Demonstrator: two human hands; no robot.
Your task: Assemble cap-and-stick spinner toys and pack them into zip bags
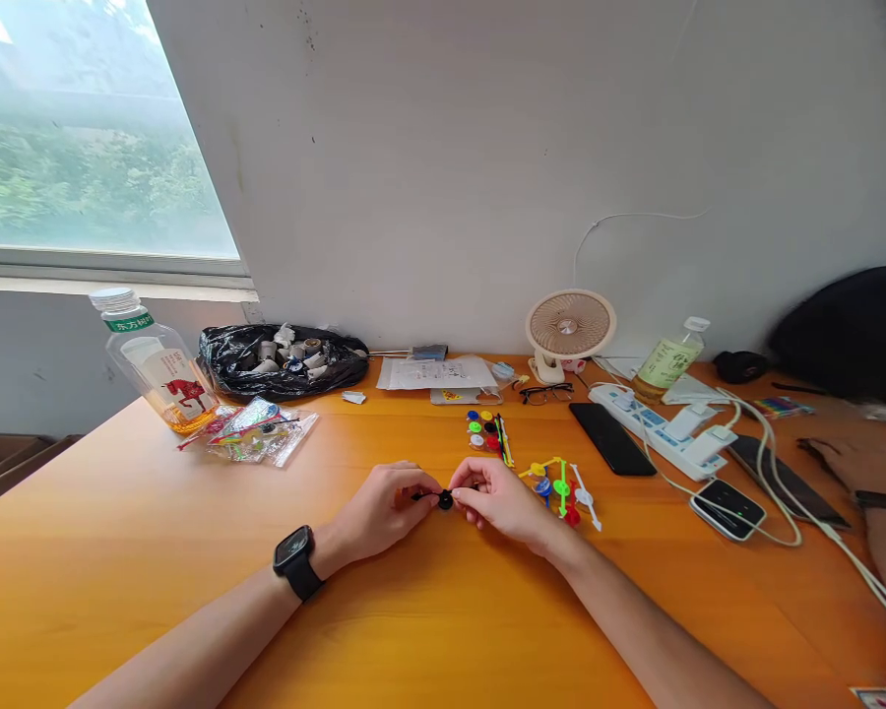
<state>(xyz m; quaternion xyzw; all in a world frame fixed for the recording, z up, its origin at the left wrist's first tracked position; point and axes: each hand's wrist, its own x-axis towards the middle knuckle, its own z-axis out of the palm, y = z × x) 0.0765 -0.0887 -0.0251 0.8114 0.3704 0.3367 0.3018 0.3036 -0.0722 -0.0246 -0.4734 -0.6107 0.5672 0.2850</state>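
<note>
My left hand, with a black watch on its wrist, pinches one side of a small black plastic piece with a round middle. On its other side, the fingertips of my right hand are closed on the same piece, just above the wooden table. Behind my right hand lie several small coloured discs and a bundle of thin coloured strips. Beside that hand are several plastic arrow spinners in yellow, green, blue, red and white. My fingers partly cover the black piece.
To the left stand a large tea bottle and clear plastic packets. A black bag, papers and a fan line the wall. A phone, power strip and cables lie right, near another person's arm.
</note>
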